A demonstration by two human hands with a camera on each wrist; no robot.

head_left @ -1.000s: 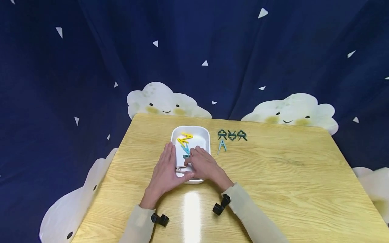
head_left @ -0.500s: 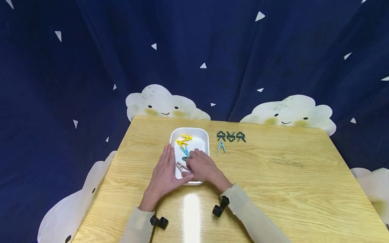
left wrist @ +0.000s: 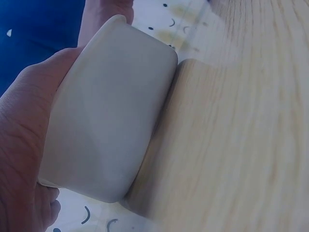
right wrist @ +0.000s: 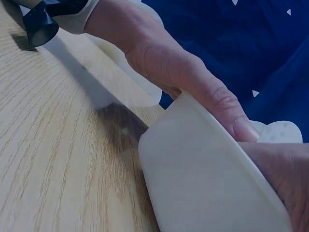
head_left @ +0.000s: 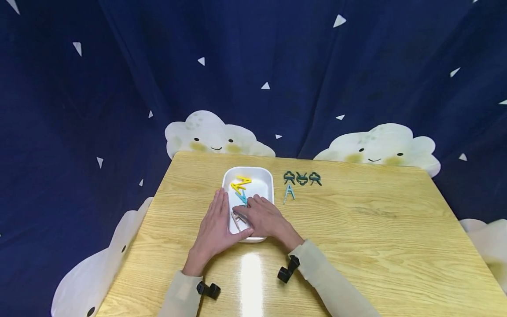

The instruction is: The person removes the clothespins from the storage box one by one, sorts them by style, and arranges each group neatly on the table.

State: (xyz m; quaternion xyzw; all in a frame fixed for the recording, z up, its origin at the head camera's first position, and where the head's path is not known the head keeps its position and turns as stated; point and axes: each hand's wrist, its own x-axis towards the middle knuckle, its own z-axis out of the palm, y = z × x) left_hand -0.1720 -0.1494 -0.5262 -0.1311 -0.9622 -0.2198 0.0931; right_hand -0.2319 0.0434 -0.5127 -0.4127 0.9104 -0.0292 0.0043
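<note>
A white tray [head_left: 261, 186] holds several clothespins: yellow clothespins [head_left: 239, 186], a light blue clothespin [head_left: 241, 196] and a beige clothespin [head_left: 239, 219]. My left hand [head_left: 214, 220] lies along the tray's left side, fingers straight, its thumb stretched along the near rim. The right wrist view shows that thumb [right wrist: 227, 108] on the rim. My right hand [head_left: 264, 218] reaches into the tray, the index finger extended over the beige clothespin. Its other fingertips are hidden, and I cannot tell whether they pinch anything. Only a sliver of a dark green clip shows beside the index finger.
Right of the tray, three dark green clips [head_left: 302, 178] stand in a row on the wooden table [head_left: 356, 237]. Just below the leftmost lies another light blue clothespin [head_left: 289, 193]. A dark blue curtain [head_left: 237, 79] with clouds hangs behind the table.
My right index finger has reached leftward over the beige clothespin, which has turned within the tray. The green clip in the tray is now mostly covered. My left hand has stayed in place.
</note>
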